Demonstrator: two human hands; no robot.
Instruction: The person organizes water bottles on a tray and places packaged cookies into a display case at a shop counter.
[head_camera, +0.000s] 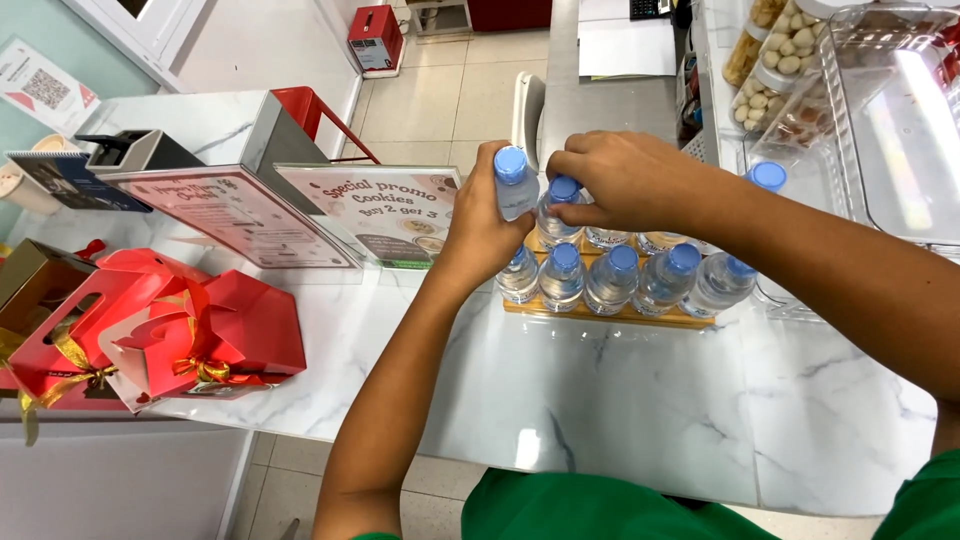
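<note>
The water bottles (610, 278) are clear with blue caps, and they stand on a pale wooden tray (600, 315). The desk (620, 400) is white marble with thin grey veins. The gift boxes (160, 335) are red, tied with gold ribbon. The person's shirt (600, 510) is green. The floor tiles (450, 90) are beige.

Red gift boxes (170, 335) with gold ribbon, two promo stands (375, 215), clear tray (880, 120), cookie jars (775, 55)

Two clear blue-capped water bottles (515, 182) (556, 212), upright, over wooden tray.
</note>
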